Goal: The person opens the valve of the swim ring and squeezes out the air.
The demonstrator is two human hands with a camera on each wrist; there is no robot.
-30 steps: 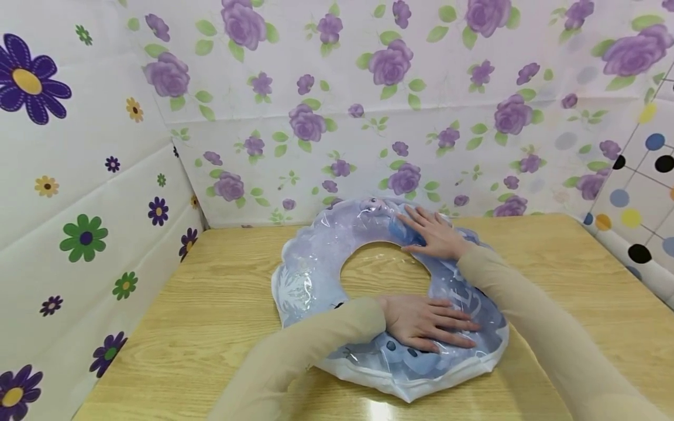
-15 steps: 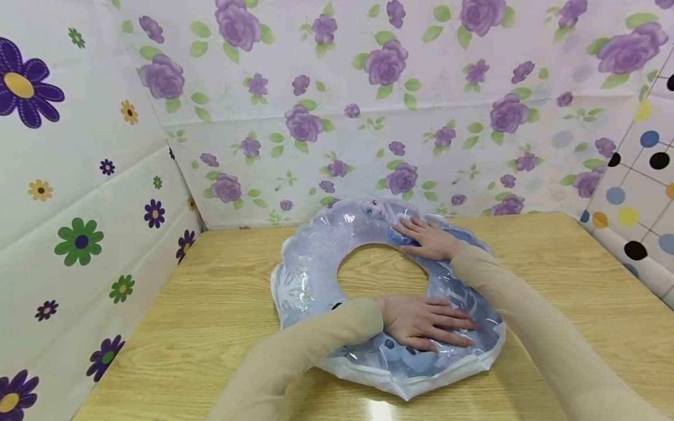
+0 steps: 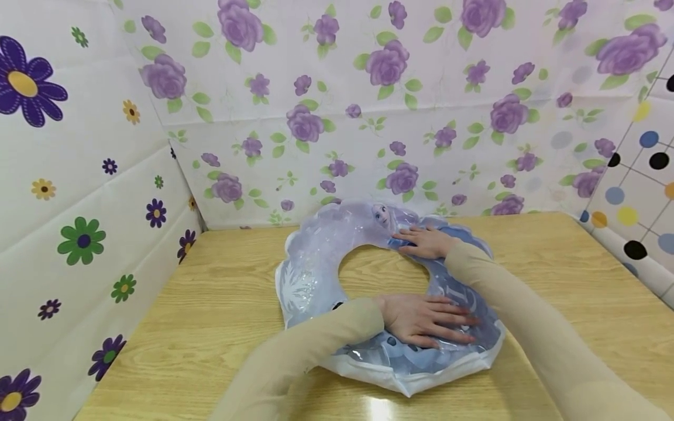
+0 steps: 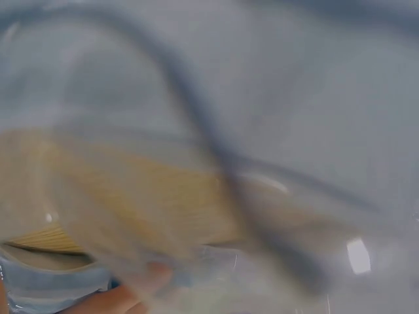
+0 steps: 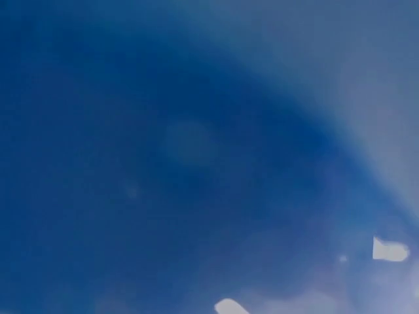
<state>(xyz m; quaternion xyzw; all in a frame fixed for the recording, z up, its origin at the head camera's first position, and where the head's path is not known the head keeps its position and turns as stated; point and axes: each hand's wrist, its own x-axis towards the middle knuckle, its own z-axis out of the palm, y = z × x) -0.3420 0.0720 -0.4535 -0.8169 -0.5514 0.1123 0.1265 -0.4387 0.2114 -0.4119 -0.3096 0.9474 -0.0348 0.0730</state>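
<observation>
A partly inflated swim ring [image 3: 310, 275], pale blue and lilac with a cartoon figure and snowflakes, lies on the wooden table. In the head view my left hand [image 3: 423, 318] rests palm down on its near right part, fingers spread and pointing right. Higher up, my right hand [image 3: 425, 241] presses flat on the ring's far right section, its fingers pointing left. The ring's plastic [image 4: 314, 98] fills much of the left wrist view, blurred, with a few fingertips low down. Only blurred blue plastic [image 5: 163, 163] shows in the right wrist view.
The wooden table [image 3: 210, 292] reaches back to a white curtain [image 3: 358, 117] with purple roses. A flowered sheet [image 3: 105, 175] hangs at the left, and a dotted one [image 3: 632, 204] at the right. Table wood also shows through the ring's hole.
My right hand has slid slightly down toward me on the ring. The ring's far part has shifted and flattened, uncovering more of the printed figure. My left hand stays about where it was.
</observation>
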